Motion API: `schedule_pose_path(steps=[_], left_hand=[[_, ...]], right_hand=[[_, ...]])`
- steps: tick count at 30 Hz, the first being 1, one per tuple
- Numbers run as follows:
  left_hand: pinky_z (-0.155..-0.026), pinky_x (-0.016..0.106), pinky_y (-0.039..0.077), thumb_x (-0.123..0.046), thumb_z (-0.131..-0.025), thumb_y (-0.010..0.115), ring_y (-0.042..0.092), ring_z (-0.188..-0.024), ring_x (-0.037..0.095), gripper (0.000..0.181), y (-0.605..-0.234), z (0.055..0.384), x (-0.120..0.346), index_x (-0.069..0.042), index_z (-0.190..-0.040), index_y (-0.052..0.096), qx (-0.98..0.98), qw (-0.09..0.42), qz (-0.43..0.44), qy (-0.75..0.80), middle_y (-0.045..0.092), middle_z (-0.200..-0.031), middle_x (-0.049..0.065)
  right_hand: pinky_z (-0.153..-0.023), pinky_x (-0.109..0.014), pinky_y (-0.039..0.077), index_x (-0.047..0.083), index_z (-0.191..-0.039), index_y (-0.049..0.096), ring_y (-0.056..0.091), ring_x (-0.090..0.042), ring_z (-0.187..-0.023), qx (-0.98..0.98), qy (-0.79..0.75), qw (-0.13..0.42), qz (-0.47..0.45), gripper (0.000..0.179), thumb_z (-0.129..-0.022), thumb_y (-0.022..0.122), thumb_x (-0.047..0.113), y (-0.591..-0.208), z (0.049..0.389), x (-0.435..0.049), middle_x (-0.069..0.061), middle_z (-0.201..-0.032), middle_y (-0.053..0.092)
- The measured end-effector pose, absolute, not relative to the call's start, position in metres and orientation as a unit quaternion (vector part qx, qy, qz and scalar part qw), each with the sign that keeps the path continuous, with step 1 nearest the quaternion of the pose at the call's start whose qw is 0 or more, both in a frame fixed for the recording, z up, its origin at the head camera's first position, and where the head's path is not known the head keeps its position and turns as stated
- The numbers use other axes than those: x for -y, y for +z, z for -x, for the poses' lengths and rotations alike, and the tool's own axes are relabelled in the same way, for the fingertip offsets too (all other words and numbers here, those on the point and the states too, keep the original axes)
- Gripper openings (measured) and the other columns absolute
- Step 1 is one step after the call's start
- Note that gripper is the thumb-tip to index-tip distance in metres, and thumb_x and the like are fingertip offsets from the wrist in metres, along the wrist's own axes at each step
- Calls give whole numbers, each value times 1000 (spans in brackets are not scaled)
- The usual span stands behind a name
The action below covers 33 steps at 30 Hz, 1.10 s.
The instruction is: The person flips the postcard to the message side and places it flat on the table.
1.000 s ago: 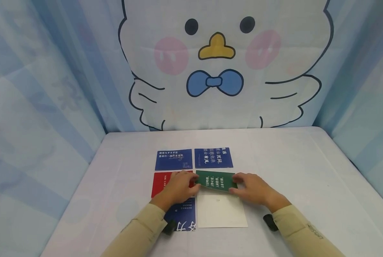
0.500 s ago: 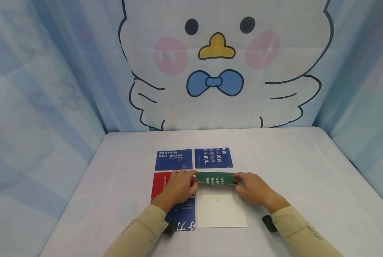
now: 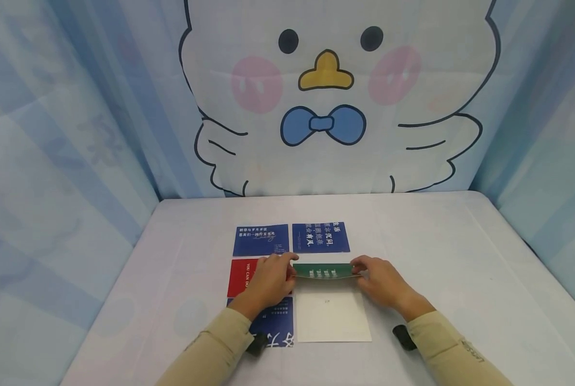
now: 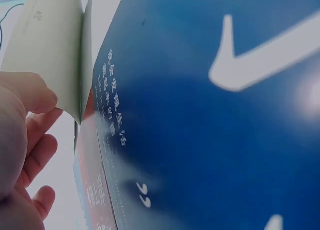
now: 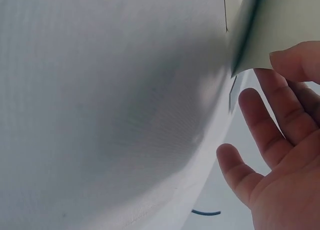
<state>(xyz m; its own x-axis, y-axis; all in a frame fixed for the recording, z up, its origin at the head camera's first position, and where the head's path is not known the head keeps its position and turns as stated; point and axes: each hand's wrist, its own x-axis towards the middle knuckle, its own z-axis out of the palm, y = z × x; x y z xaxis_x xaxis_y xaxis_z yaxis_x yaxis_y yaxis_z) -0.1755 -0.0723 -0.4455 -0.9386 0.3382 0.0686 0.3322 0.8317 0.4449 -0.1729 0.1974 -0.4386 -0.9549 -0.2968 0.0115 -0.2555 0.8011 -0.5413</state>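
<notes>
A green card [image 3: 323, 271] with white writing is held by its two short ends, tilted and slightly bowed, its near edge raised. My left hand [image 3: 270, 281] pinches its left end between thumb and forefinger. At the right end my right hand [image 3: 380, 280] does the same, its other fingers spread in the right wrist view. Both wrist views show the card's cream underside [image 4: 42, 44]. Just nearer the body lies a cream card [image 3: 333, 316], flat on the table. A red card [image 3: 241, 276] is partly covered by my left hand. Whether the green card's far edge touches the table, I cannot tell.
Two blue cards, a left one [image 3: 260, 240] and a right one [image 3: 320, 237], lie in the back row. Another blue card [image 3: 274, 321] lies under the left wrist. A white cloth covers the table [image 3: 471, 257]; printed curtains [image 3: 326, 161] stand behind and at both sides.
The green card has tipped, its near edge rising, so less of its printed face shows. Both hands keep hold of its ends and have shifted only slightly. The other cards have stayed put.
</notes>
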Motion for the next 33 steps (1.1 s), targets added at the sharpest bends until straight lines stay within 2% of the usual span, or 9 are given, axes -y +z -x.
schedule_pose_path(steps=[2, 4, 8, 12, 19, 25, 30, 33], left_hand=[[-103, 45, 40, -13, -86, 78, 57, -94, 16, 55, -445, 175, 72, -12, -136, 57, -955, 5, -174, 241, 64, -92, -6], [-98, 40, 46, -12, -86, 78, 56, -90, 16, 54, -445, 175, 73, -11, -135, 56, -951, 0, -173, 256, 63, -92, -4], [-80, 29, 56, -10, -88, 76, 58, -83, 14, 53, -444, 174, 73, -11, -136, 52, -942, 5, -159, 297, 62, -95, 0], [-73, 25, 57, -9, -92, 73, 60, -78, 13, 52, -444, 174, 73, -11, -137, 47, -935, 7, -140, 326, 62, -96, 2], [-74, 27, 59, -7, -93, 71, 64, -78, 14, 48, -445, 174, 71, -7, -133, 44, -925, -36, -134, 353, 65, -96, 6], [-75, 30, 59, -6, -94, 69, 64, -81, 17, 44, -440, 172, 67, -6, -130, 44, -913, -46, -117, 389, 64, -98, 7], [-80, 30, 58, -6, -95, 67, 65, -90, 19, 38, -435, 170, 64, -7, -126, 45, -899, -60, -119, 418, 64, -103, 9], [-84, 30, 57, -6, -96, 66, 65, -96, 20, 32, -433, 170, 63, -7, -124, 51, -894, -68, -124, 425, 64, -107, 9]], right_hand=[[-97, -56, 46, -5, -120, 63, 63, -36, -108, -948, -282, 27, 147, 34, -86, 60, 0, -438, 173, -197, -7, -101, 72], [-96, -55, 48, -5, -118, 64, 64, -36, -106, -948, -284, 11, 146, 31, -88, 60, 0, -438, 173, -197, -8, -101, 72], [-90, -52, 51, -3, -117, 64, 66, -34, -99, -948, -285, -14, 140, 26, -93, 61, 5, -437, 173, -198, -12, -100, 72], [-85, -50, 53, -2, -119, 63, 64, -29, -90, -947, -298, -17, 121, 27, -94, 62, 8, -436, 173, -197, -11, -97, 70], [-79, -44, 57, -4, -117, 57, 66, -27, -85, -929, -352, -56, 94, 28, -93, 65, 7, -436, 171, -195, -15, -97, 70], [-79, -44, 57, 0, -105, 49, 67, -30, -86, -903, -407, -111, 82, 23, -90, 66, -1, -438, 169, -192, -16, -95, 69], [-75, -37, 56, 1, -99, 53, 66, -28, -86, -893, -416, -153, 77, 16, -90, 66, -2, -438, 167, -190, -13, -95, 68], [-74, -37, 55, -1, -95, 58, 65, -27, -85, -894, -408, -166, 77, 9, -91, 66, 0, -437, 166, -189, -11, -92, 67]])
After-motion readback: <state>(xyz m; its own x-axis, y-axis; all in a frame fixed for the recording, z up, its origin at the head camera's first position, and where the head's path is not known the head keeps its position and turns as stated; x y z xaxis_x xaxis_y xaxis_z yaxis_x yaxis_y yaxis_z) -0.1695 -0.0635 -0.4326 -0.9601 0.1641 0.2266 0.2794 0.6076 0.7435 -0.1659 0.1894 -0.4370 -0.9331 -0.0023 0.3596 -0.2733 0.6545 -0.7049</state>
